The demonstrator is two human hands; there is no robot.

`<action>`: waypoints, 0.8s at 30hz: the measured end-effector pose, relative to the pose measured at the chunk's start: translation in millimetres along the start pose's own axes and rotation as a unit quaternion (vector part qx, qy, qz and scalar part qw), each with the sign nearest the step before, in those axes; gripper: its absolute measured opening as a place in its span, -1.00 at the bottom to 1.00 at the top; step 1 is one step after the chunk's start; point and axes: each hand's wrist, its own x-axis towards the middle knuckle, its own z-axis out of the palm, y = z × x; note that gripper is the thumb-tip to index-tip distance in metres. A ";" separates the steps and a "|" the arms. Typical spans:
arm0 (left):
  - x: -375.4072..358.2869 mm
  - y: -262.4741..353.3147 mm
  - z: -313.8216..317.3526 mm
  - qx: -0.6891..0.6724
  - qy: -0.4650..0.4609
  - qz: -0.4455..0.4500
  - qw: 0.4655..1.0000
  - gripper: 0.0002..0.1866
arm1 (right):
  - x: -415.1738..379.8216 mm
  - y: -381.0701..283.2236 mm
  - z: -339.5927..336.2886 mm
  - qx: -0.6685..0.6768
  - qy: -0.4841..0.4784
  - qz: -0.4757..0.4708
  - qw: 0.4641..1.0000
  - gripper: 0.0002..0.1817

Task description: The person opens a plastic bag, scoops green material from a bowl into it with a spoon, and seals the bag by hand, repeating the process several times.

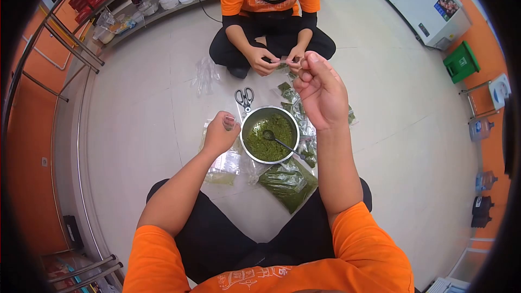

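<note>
My left hand (220,137) is closed on a small clear plastic bag (230,123), just left of a steel bowl (242,146). Inside the bowl is a crumbly green paste (278,127), with a dark spoon (282,144) resting in it, its handle over the rim. My right hand (325,95) is raised to the right of the bowl, its thumb and fingers pinched together; whatever they hold, if anything, cannot be made out. A large bag of green paste (290,184) lies in front of the bowl. Small filled green packets (286,91) lie behind and right of it, partly hidden by my right arm.
Scissors (245,98) lie behind the bowl. Flat clear bags (224,164) are at its left, more plastic (206,76) farther back. A co-worker sits opposite, both hands (263,61) at a small packet. A shelf (157,11) and a white freezer (407,0) stand beyond.
</note>
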 end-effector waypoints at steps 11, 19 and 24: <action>-2.4 10.9 0.1 -0.004 -0.006 -0.002 1.000 -0.67 | -5.3 -11.3 4.6 -0.014 -0.002 -0.008 1.000 -0.85; -4.4 7.6 0.6 0.014 -0.022 -0.005 1.000 -0.64 | -6.8 -4.7 3.5 -0.016 -0.001 0.002 1.000 -0.87; -8.4 5.0 6.5 0.018 -0.070 -0.016 0.997 -0.62 | -7.7 25.1 5.8 -0.049 0.024 0.059 0.997 -0.85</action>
